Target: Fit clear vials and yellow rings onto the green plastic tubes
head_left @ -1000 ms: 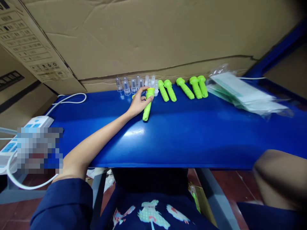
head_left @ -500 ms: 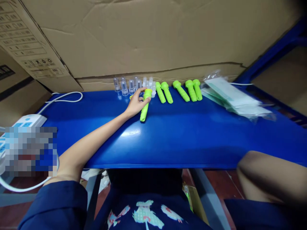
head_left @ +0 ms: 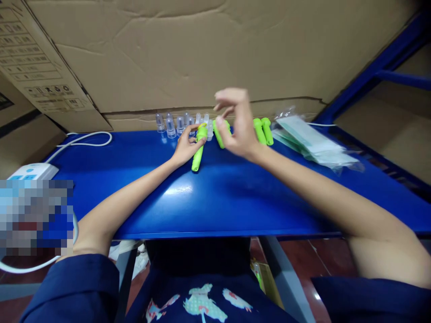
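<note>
My left hand (head_left: 185, 146) rests on the blue table (head_left: 235, 193), its fingers closed around the wide head of a lime green plastic handle (head_left: 198, 150) that lies pointing toward me. My right hand (head_left: 235, 121) hovers above the table in front of the row of green handles (head_left: 262, 130), fingers loosely curled and apart, with nothing in them. It hides some of that row. Several small clear plastic caps (head_left: 175, 123) stand upright just beyond my left hand.
A stack of flat packets in clear bags (head_left: 313, 141) lies at the back right. A white power strip (head_left: 32, 171) with its cable (head_left: 84, 139) sits at the left. Cardboard boxes (head_left: 202, 54) wall the table's far edge. A blue frame (head_left: 370, 67) rises at right.
My right arm has come up from the lower right and now reaches over the table to the green handles. My left hand keeps its hold on the same handle.
</note>
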The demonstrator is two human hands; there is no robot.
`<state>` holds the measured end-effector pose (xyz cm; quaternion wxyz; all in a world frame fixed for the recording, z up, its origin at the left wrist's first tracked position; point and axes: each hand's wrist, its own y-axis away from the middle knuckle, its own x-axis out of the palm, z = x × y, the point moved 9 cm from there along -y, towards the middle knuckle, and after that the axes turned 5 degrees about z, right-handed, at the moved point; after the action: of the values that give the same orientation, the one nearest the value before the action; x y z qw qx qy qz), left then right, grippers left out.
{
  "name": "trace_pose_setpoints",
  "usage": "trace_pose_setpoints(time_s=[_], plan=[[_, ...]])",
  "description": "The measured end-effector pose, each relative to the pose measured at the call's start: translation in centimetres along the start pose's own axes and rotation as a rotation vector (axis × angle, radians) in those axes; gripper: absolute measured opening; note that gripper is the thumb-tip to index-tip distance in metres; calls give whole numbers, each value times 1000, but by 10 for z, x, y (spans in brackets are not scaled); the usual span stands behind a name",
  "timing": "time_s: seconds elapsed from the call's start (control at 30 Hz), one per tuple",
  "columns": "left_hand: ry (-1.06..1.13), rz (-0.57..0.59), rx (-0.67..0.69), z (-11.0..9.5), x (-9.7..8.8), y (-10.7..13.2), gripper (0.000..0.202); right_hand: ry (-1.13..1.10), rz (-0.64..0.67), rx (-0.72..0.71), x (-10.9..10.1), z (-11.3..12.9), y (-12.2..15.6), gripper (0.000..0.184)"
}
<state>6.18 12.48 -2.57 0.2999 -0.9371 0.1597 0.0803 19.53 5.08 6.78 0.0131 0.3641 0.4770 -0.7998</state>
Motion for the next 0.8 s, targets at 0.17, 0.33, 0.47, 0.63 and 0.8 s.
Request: trace_pose_setpoints(time_s=[0.17,0.33,0.47,0.63,0.8], plan=[[4,-8,41,-6,0,1,61,-8,10,13,37,-13,15,54],[1,47,28,-6,5,2,63,-62,24,97,58,-39,25,57],[-2,65,22,-5,6,1,61,-137,38,165,64,-49,37,59],[12,44,42,-10,5,2,52,-167,31,225,65,-55,40,66],[-10,59,5,-12,6,4,46,-215,48,287,65,-62,38,70]])
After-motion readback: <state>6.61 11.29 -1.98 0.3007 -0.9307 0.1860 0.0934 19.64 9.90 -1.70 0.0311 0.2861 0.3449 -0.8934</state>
